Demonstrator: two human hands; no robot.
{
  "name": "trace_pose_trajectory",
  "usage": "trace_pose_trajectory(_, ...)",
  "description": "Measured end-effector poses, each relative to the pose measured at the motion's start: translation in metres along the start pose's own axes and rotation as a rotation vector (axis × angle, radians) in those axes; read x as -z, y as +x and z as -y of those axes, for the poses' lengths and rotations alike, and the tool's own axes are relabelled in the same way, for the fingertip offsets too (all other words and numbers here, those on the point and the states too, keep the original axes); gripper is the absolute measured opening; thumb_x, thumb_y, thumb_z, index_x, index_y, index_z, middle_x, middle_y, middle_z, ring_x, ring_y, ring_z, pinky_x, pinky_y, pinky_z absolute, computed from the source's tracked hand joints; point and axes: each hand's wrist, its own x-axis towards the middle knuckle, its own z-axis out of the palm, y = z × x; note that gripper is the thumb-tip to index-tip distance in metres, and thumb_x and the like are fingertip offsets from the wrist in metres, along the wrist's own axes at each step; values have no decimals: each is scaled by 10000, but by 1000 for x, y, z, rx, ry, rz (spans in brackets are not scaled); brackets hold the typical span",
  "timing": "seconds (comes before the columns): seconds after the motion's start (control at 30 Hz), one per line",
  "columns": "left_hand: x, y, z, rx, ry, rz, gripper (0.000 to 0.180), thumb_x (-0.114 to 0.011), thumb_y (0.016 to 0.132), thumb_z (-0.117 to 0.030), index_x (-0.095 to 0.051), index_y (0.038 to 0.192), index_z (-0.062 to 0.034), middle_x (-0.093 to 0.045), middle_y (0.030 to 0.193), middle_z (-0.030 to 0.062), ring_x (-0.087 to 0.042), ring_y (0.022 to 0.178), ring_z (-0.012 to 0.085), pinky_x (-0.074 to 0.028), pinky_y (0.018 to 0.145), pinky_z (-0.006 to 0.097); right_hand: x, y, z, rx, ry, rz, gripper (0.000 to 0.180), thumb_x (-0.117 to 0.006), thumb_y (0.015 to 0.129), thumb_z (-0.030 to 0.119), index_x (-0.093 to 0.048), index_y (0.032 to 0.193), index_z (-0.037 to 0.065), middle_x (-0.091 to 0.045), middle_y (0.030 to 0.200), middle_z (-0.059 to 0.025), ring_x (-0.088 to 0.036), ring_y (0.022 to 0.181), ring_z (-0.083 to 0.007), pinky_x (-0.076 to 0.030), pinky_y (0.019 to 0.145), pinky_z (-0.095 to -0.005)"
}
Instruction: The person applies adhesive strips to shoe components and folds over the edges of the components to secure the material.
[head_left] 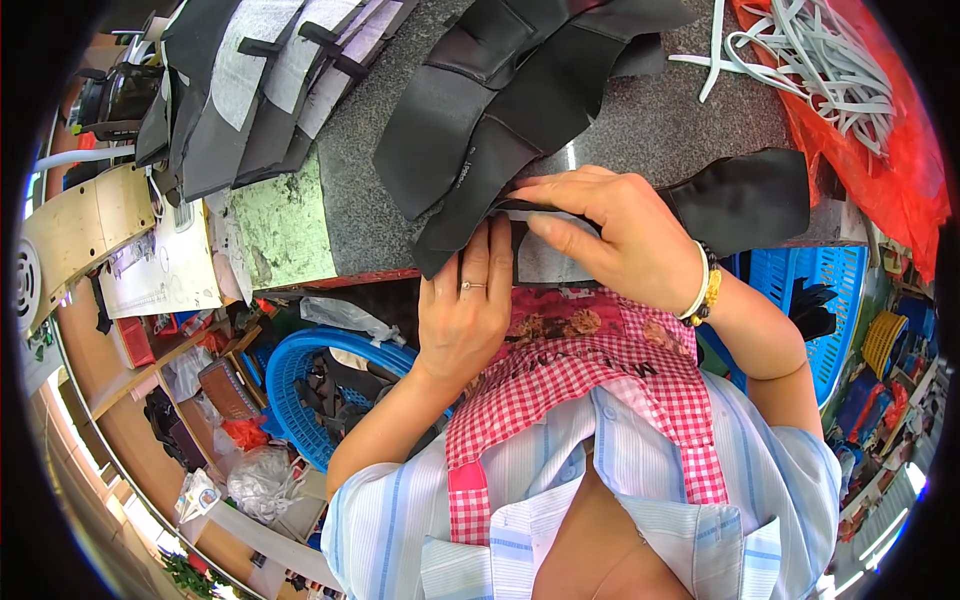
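Observation:
At the near edge of the table, both hands are on a black leather-like piece (560, 207). My left hand (466, 315), with a ring on one finger, holds its near left end; the fingertips go partly out of sight at the piece's edge. Bent over its upper edge, my right hand (622, 222) pinches it between thumb and fingers. A pale underside shows below the right thumb. Just beyond the hands lies an overlapping row of similar black pieces (545, 100). Another black panel (745, 195) extends to the right, behind my right wrist.
Stacked black pieces with silvery backing (255, 75) lie at the far left. White strips (825, 65) sit on a red plastic bag (900, 190) at the far right. Below the table edge stand a blue basket with scraps (290, 385) and a blue crate (840, 300).

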Motion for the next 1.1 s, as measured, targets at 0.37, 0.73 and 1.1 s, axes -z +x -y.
trace_pose_trajectory(0.37, 39, 19, 24, 417, -735, 218, 278, -732, 847, -123, -657, 1085, 1, -697, 1011, 116, -662, 904, 196, -532, 775, 318, -13, -26, -10, 347, -343, 70, 420, -635, 752, 100, -634, 1152, -29, -655, 1190, -143, -617, 990, -238, -503, 851, -339)
trace_pose_trajectory(0.73, 38, 31, 61, 1167, -1788, 307, 239, -672, 900, -18, -532, 725, -103, -681, 841, 30, -619, 759, 73, -490, 706, 218, -18, -29, -3, 453, -627, 172, 407, -607, 733, 144, -646, 1093, -43, -585, 1280, -160, -570, 1028, -218, -472, 865, -329)
trace_pose_trajectory(1.1, 38, 49, 88, 1006, -1055, 623, 227, -784, 803, -158, -597, 860, -43, -636, 862, 17, -586, 773, 82, -450, 695, 228, -17, -23, 0, 400, -616, 310, 330, -691, 766, 320, -620, 980, 79, -549, 1366, -154, -525, 1089, -237, -440, 873, -337)
